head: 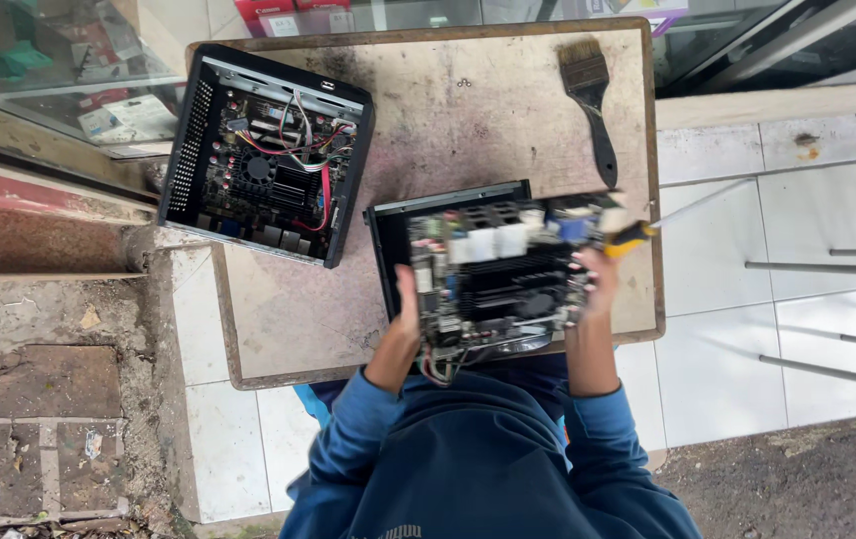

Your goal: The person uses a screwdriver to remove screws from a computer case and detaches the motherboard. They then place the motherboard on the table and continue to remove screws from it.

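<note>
Circuit board (498, 274), gripped edgewise by both hands, left hand (406, 309) and right hand (600, 284), the right also pinching a yellow-handled screwdriver (633, 236), hovers over its open black case (388, 250) on the counter (448, 120). Handling advice: probably lift level (cables trail beneath), fingers off components; second open case (266, 155) and brush (588, 95) lie beyond the board.

Dark blue long-sleeved top, sleeves pushed up the forearms

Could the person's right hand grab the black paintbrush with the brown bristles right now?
Probably not yet: the right hand grips the circuit board and a yellow-handled screwdriver. The black paintbrush lies uncovered on the wooden table.
</note>
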